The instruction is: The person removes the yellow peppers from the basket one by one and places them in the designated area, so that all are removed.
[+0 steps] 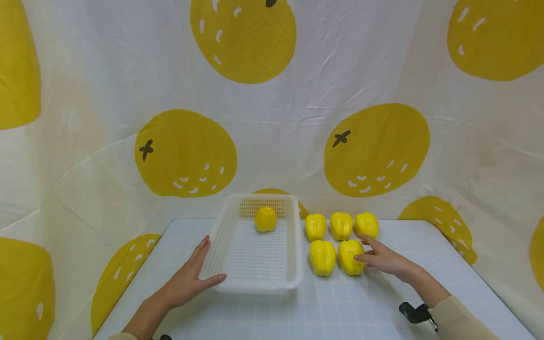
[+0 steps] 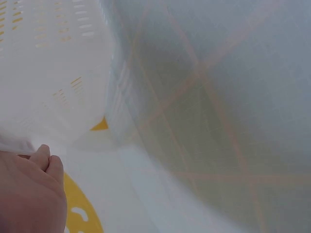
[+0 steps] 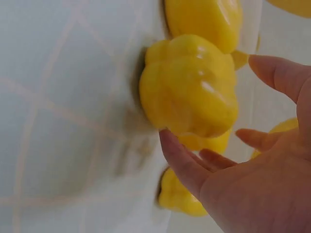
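A white plastic basket (image 1: 293, 245) stands on the table, with one yellow bell pepper (image 1: 265, 219) inside near its back wall. My left hand (image 1: 187, 281) holds the basket at its near left corner, fingers along the outer side and thumb over the rim. To the basket's right, several yellow bell peppers are set out in two rows. My right hand (image 1: 388, 259) is at the right side of the front right bell pepper (image 1: 349, 257), its thumb and fingers spread apart. In the right wrist view, a fingertip is right at the lower edge of this bell pepper (image 3: 189, 87).
Behind the front row, three bell peppers form the back row, one of them a bell pepper (image 1: 341, 225) in the middle. Another bell pepper (image 1: 322, 258) sits front left, close to the basket. A white curtain (image 1: 293, 156) with yellow fruit prints hangs behind the table (image 1: 323, 307).
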A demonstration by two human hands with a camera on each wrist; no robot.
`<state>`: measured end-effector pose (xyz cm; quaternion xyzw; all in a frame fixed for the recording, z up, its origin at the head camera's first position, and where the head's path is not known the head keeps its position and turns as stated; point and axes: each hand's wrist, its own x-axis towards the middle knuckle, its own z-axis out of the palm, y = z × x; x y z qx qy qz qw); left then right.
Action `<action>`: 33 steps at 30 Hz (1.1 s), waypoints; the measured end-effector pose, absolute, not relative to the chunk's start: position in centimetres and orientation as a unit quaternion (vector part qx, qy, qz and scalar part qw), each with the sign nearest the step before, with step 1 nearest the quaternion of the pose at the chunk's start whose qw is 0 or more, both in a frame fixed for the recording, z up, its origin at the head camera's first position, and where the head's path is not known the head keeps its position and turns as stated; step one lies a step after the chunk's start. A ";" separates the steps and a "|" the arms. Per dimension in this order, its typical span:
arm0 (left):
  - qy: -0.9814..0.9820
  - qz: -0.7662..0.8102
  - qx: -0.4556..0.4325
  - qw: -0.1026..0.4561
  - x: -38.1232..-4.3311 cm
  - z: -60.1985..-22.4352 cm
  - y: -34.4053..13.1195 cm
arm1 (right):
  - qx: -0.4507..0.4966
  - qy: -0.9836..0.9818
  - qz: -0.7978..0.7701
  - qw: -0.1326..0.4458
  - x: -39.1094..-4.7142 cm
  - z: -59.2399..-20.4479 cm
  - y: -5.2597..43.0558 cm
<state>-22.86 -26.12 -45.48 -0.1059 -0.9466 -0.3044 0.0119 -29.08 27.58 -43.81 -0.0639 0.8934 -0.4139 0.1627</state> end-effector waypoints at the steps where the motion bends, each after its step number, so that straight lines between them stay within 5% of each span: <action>1: -0.947 -0.304 -0.105 0.011 -22.8 -45.5 -26.1 | -0.068 0.895 -0.410 0.161 -29.0 -43.4 27.5; 33: -0.944 -0.317 -0.095 -0.007 -22.6 -45.4 -25.9 | -0.237 0.893 -0.371 0.089 -31.3 -35.6 16.7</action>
